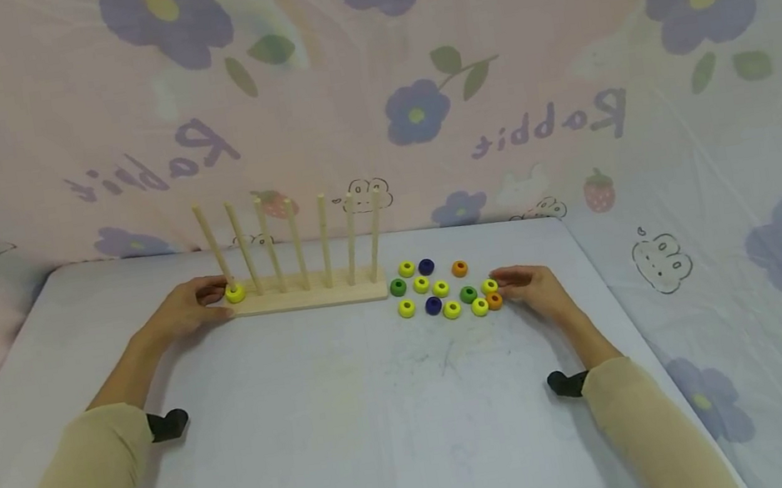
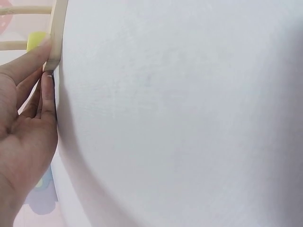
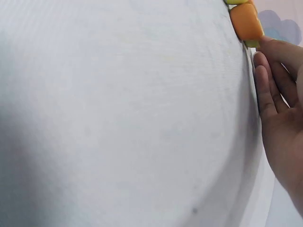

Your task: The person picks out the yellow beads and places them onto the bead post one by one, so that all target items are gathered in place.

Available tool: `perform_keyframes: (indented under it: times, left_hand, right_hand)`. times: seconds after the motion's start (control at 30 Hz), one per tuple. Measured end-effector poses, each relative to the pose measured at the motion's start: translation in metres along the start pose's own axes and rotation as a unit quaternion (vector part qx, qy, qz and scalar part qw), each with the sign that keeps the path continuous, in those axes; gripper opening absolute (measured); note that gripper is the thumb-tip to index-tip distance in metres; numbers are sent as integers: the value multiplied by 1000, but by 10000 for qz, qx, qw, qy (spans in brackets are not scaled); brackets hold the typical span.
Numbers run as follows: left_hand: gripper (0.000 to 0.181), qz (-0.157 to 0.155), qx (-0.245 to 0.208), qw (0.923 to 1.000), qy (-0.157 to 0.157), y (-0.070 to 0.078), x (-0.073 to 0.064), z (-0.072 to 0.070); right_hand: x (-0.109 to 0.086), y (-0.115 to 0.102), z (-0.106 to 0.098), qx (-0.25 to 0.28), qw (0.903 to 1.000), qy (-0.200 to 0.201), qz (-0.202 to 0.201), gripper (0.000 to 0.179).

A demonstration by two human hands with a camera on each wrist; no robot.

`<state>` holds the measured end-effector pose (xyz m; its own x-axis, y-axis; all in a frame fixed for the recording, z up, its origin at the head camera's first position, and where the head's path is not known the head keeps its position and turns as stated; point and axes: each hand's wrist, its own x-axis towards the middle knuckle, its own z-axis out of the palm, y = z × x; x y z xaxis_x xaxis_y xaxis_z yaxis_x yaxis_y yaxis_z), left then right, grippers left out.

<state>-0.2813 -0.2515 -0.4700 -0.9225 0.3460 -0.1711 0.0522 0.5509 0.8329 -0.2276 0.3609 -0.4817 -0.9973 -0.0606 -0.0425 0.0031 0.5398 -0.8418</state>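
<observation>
A wooden rack point(image 1: 308, 299) with several upright pegs stands on the table, one yellow bead point(image 1: 235, 293) low on its leftmost peg. My left hand point(image 1: 183, 310) grips the rack's left end, thumb at the front by that bead and the other fingers behind. In the left wrist view the thumb point(image 2: 33, 59) overlaps the bead and base. Several loose beads lie right of the rack. My right hand point(image 1: 536, 290) is at their right edge, its fingertips by a yellow bead point(image 1: 489, 287) and an orange bead point(image 1: 494, 302), fingers loosely bent. In the right wrist view the orange bead hides most of the yellow one.
Green point(image 1: 398, 287), dark blue point(image 1: 434, 305), orange point(image 1: 460, 268) and yellow beads point(image 1: 451, 310) lie scattered between the rack and my right hand. A white cloth covers the table point(image 1: 359, 434). A flowered curtain point(image 1: 339, 100) hangs behind and to the right.
</observation>
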Motion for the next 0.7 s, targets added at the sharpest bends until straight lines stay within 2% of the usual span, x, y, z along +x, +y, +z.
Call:
perform_keyframes:
  times: [0.3, 0.7]
  left_hand:
    - [74, 37, -2, 10000, 33, 0, 2, 0]
    - [75, -4, 15, 10000, 94, 0, -2, 1]
  right_hand:
    - [1, 1, 4, -113, 9999, 60, 55, 37]
    - [5, 4, 11, -393, 9990, 202, 64, 38]
